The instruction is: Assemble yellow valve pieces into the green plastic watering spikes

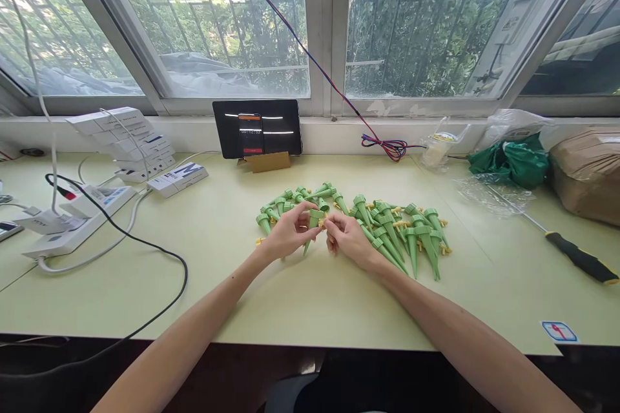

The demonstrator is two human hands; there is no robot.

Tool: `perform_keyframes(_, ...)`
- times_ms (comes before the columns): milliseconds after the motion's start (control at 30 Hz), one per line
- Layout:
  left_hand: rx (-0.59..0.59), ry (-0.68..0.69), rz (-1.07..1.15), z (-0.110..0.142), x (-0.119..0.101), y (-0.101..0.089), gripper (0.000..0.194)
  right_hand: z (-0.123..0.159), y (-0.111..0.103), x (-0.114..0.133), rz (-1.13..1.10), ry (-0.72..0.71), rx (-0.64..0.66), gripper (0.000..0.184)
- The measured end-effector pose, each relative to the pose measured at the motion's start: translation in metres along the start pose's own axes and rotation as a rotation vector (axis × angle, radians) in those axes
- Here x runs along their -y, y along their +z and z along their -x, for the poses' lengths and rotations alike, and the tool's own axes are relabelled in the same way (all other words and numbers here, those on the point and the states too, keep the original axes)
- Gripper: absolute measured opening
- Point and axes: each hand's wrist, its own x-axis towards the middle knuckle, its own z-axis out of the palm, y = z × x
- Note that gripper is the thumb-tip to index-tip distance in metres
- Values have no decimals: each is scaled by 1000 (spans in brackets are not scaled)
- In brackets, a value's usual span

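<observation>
My left hand (285, 235) is closed around a green plant watering spike (315, 217), held upright with its cap on top and its tip pointing down. Close beside it, my right hand (351, 242) pinches a small yellow valve (321, 223) at the side of the spike; the fingers partly hide it, so I cannot tell how far it is seated. A pile of green spikes with yellow valves (387, 226) lies just right of my right hand. Behind my left hand are more green spikes (285, 197), several showing their capped ends.
A tablet (281, 126) with a phone before it leans on a cardboard stand. Power strips (80, 226), cables and white boxes (140, 142) occupy the left. A screwdriver (576, 255), a green bag (516, 161) and a brown package (588, 171) lie right. The table's front edge is near my forearms.
</observation>
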Motion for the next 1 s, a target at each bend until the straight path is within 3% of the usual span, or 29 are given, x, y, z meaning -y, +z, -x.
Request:
perform_keyframes(333, 1, -12, 8, 0, -2, 0, 39, 0, 1, 0, -43, 26, -20, 37)
perform_keyframes(567, 101, -145, 193, 0, -7, -5, 46, 2, 0, 2, -138, 1, 0, 39)
perform_keyframes(800, 162, -232, 416, -3, -3, -8, 40, 2, 1, 4, -94, -14, -10, 41)
perform_keyframes(1000, 208, -276, 388, -2, -4, -6, 38, 3, 2, 6, -49, -34, 47, 44)
